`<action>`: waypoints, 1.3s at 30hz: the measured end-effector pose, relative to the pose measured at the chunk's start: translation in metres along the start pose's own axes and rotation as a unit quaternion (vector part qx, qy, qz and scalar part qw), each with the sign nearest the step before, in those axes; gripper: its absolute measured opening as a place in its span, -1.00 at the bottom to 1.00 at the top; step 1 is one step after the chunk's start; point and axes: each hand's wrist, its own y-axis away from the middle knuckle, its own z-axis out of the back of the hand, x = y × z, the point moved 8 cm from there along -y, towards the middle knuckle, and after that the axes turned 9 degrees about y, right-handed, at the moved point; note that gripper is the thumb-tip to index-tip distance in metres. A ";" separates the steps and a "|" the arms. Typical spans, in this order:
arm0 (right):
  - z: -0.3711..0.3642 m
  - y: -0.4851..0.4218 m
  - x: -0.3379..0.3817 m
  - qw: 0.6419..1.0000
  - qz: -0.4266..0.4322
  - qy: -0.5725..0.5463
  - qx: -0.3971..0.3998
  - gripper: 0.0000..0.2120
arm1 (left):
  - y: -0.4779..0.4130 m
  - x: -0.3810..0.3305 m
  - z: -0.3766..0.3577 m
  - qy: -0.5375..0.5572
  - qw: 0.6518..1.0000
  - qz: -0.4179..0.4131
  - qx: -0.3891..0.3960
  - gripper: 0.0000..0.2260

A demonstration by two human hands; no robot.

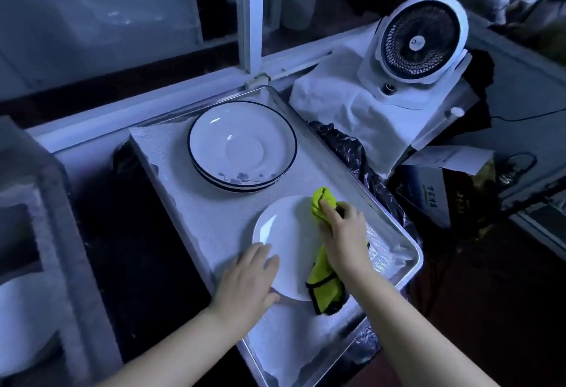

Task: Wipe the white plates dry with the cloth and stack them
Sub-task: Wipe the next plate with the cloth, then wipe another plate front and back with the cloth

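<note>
My right hand (343,233) grips the green cloth (321,203) on the white plate (284,233), left hand (248,276) flat at seven o'clock. The tray (183,203) also holds stacked plates (242,144) at twelve.

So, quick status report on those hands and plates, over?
Left hand rests on plate. Right hand grips cloth against it. Stack sits behind. Nothing in the way.

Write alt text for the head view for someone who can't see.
The right hand holds a green cloth on a white plate that the left hand steadies on a lined tray. Behind sit stacked blue-rimmed plates and a fan.
</note>
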 end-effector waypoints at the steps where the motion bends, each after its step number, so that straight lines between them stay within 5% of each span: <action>1: -0.016 -0.004 0.007 0.998 0.000 0.058 0.033 -0.56 | 0.003 0.008 0.003 0.009 1.000 0.028 -0.003 -0.39; 6: -0.046 -0.006 0.059 0.987 0.118 0.094 0.062 -0.54 | 0.003 0.022 0.012 0.025 0.997 0.057 -0.034 -0.55; 17: -0.045 0.059 0.086 0.945 0.308 0.000 0.110 -0.66 | 0.011 0.037 0.014 0.029 0.989 0.119 -0.087 -0.47; 29: -0.002 0.105 0.069 0.956 0.276 0.075 0.066 -0.61 | 0.042 0.053 0.038 0.053 0.986 0.110 -0.110 -0.63; 39: 0.029 0.109 0.284 0.962 0.252 -0.086 -0.053 -0.55 | 0.205 0.214 0.107 0.094 0.945 0.265 -0.167 -0.81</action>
